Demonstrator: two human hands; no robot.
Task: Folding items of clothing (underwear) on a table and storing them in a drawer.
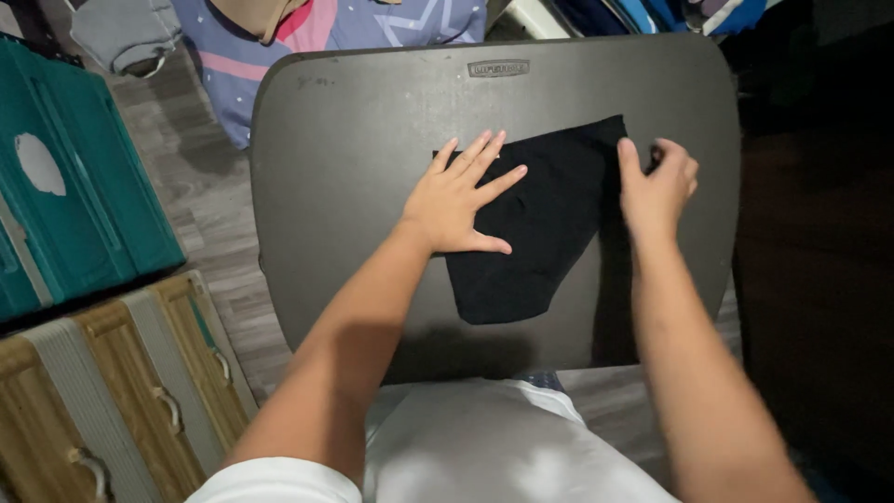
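Observation:
A small black garment (pixel 545 233) lies flat on a dark grey folding table (pixel 354 130). My left hand (pixel 458 197) rests palm down on the garment's left part, fingers spread. At the garment's upper right corner my right hand (pixel 656 186) has its fingers curled and pinches the cloth's edge.
A teal plastic crate (pixel 74 177) stands on the floor at the left. Below it sits a wooden-look box with pale straps and handles (pixel 121 391). Piled clothes (pixel 279 37) lie beyond the table's far edge. The wood-plank floor (pixel 200 186) shows between them.

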